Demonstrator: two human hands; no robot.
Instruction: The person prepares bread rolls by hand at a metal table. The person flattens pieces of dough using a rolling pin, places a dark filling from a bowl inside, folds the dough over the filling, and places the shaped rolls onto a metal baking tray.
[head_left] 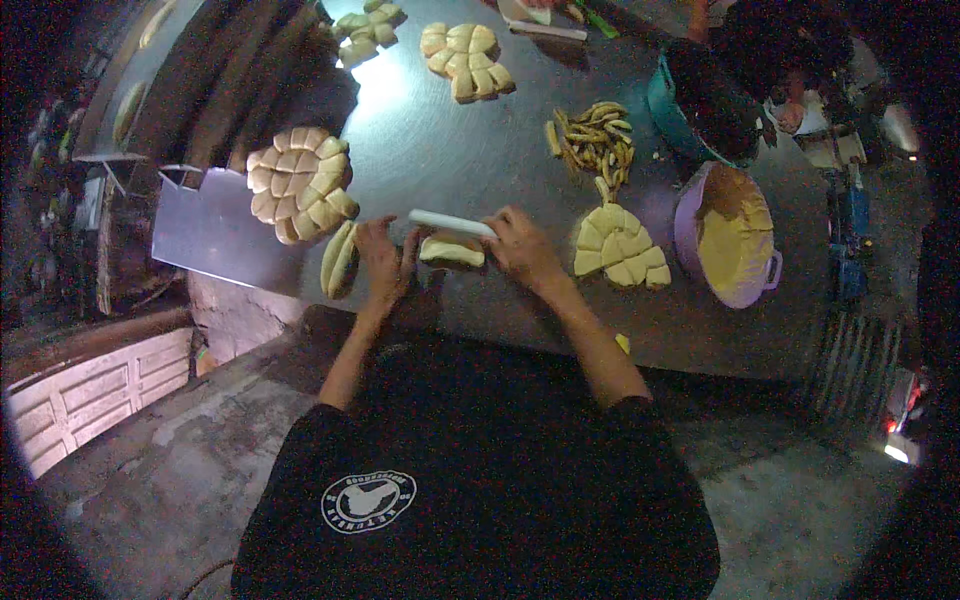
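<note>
A white rolling pin [450, 222] lies across the far side of a small flattened piece of pale dough [452, 252] on the metal table. My right hand [525, 250] has its fingers closed round the pin's right end. Close to the pin's left end, my left hand [385, 262] has thumb and fingers apart with nothing between them. Just left of that hand, long shaped dough pieces [340, 260] lie side by side. To the right of my right hand sits a cluster of cut dough portions [618, 246].
The metal table [480, 150] also bears rounder dough clusters at left [300, 180] and far middle [466, 60]. A pile of banana strips [592, 140] lies at far right. Beside it stand a teal basin [660, 105] and a purple basin [688, 225] with yellow filling inside.
</note>
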